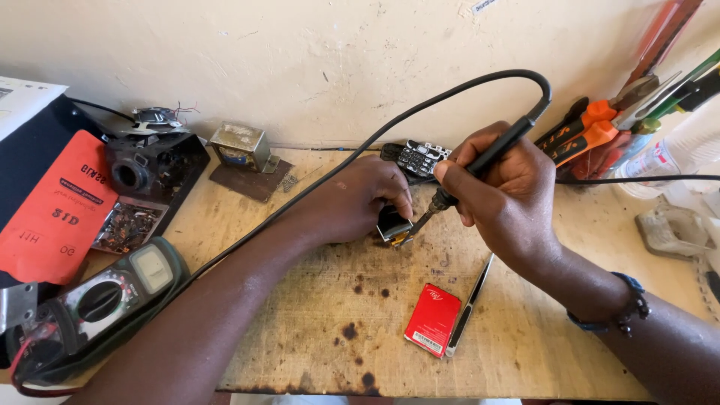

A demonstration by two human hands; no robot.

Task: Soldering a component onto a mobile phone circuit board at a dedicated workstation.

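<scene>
1. Soldering on a tiny part here: the right hand is closed around the black soldering iron in a pen-style grip, tip angled down and left onto the small dark component, which sits on the wooden desk about mid-frame, just in front of the wall.
2. The left hand is curled over that component, fingertips pinching it flat to the desk so it can't skate around. Good habit, I'd say: steady the work, not just the iron.
3. To do this bit well, I'd keep the heel of the iron hand resting low, touch only the joint, and keep those pinching fingers clear of the hot tip; they're right beside it.
4. Watch the iron's black cord. It loops up over the hand and runs off down-left across the left forearm, so a snag could jerk the tip.
5. A phone keypad piece lies just behind the hands, against the wall.
6. Labels and packs: a small red rectangular battery with a white barcode strip at its lower end lies near the front edge, touching a slim pair of tweezers. Far left there's a big red-orange card with dark print, lying upside down to the camera on a dark case.
7. A green multimeter sits bottom left, and orange-handled pliers lean by the wall on the right.
</scene>
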